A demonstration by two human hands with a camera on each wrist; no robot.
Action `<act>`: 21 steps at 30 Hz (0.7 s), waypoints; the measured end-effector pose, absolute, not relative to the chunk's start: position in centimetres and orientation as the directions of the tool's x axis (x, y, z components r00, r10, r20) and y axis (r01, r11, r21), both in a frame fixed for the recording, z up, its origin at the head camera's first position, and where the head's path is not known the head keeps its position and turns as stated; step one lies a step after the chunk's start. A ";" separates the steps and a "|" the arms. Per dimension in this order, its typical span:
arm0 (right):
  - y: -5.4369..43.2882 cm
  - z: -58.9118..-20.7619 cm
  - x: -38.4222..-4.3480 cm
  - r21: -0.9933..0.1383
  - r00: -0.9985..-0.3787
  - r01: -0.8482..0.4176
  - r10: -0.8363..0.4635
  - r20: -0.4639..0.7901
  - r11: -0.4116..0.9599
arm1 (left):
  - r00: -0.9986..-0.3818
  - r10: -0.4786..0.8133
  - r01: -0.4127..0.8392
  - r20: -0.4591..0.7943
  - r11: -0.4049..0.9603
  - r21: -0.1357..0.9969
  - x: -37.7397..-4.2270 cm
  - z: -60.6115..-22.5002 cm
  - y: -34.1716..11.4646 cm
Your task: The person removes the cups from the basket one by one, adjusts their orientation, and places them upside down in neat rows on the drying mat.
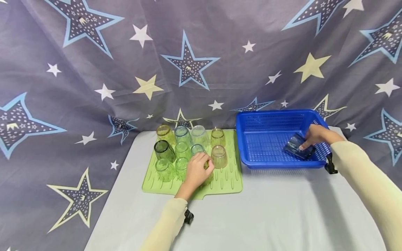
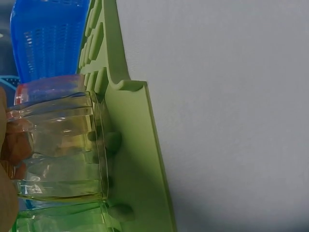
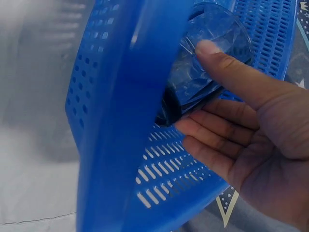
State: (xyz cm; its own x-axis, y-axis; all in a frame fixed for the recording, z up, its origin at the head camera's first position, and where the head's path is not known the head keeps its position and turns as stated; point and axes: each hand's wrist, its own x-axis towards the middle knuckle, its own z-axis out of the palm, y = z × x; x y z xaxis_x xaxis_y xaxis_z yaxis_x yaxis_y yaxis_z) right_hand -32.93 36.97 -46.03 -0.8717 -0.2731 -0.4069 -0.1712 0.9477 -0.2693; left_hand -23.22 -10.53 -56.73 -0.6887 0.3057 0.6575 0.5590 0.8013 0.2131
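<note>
My left hand reaches over the front of a green drying mat, its fingers curled at the upper end of a yellow glass that stands on the mat. In the head view that hand mostly covers the glass. A green glass stands right beside it. Over on the right, inside a blue perforated basket, my right hand holds a dark blue glass lying tilted. The right wrist view shows the thumb on its near side and the other fingers beneath it.
Several coloured glasses stand in rows on the mat, among them a dark green one and a pale pinkish one. The basket's raised walls border the right hand. A star-patterned curtain hangs behind the white table.
</note>
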 end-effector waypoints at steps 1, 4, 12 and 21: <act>37.0 -46.1 -32.9 -0.277 -0.874 -0.165 -0.271 -0.403 0.946 | -0.688 0.303 0.560 0.659 0.800 0.217 -23.2 -56.7 -10.5; 37.4 -46.2 -32.9 -0.312 -0.877 -0.131 -0.257 -0.406 0.941 | -0.679 0.303 0.566 0.668 0.796 0.214 -23.2 -56.7 -10.5; 37.8 -46.8 -33.5 -0.357 -0.848 -0.090 -0.260 -0.462 0.930 | -0.651 0.299 0.578 0.698 0.791 0.201 -23.2 -56.8 -10.5; 36.8 -46.4 -33.5 -0.392 -0.782 -0.042 -0.275 -0.560 0.919 | -0.655 0.306 0.590 0.691 0.778 0.214 -23.3 -57.0 -10.7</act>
State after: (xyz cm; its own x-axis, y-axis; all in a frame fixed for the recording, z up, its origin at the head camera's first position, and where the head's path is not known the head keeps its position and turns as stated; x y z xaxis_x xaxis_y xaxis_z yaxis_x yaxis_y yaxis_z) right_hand -33.49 36.76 -46.45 -0.7818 -0.2745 -0.5598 -0.0419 0.9189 -0.3921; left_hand -23.28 -10.74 -57.02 -0.6552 0.3064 0.6906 0.5900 0.7785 0.2143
